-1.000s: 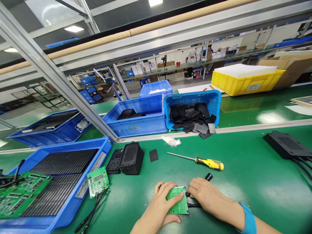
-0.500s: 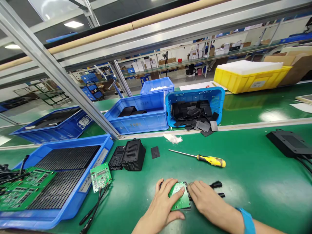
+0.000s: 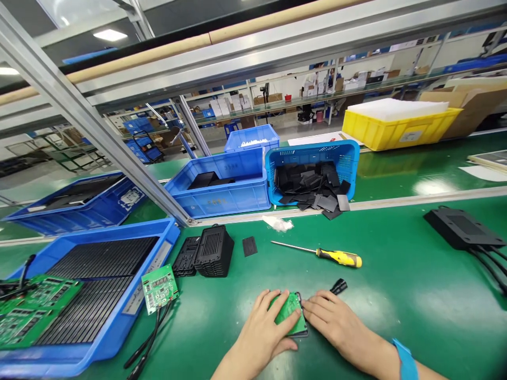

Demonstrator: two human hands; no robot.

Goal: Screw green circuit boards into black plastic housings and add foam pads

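Observation:
A green circuit board [image 3: 292,316] lies in a shallow black case [image 3: 304,332] on the bench, its upper left part covered by my left hand [image 3: 271,324]. That hand grips the board and case, fingers over the top and thumb at the near side. My right hand [image 3: 335,322] is closed at the case's right edge, its fingers pressed together over the black cables, which are mostly hidden beneath. One cable connector [image 3: 339,286] pokes out beyond the knuckles. A yellow-and-black screwdriver [image 3: 338,257] lies beyond both hands.
Left of the hands are another circuit board with cables [image 3: 160,289], stacked black cases [image 3: 215,250] and a blue tray [image 3: 114,338]. A small black plate [image 3: 250,246] lies ahead. Behind stand a blue basket [image 3: 352,163] of black plates and a yellow bin [image 3: 407,129]. A finished-looking black box [image 3: 461,227] sits right.
The right hand has shifted slightly over the cables, so one connector now shows instead of two. My left hand still holds the board. The whole view has moved a little.

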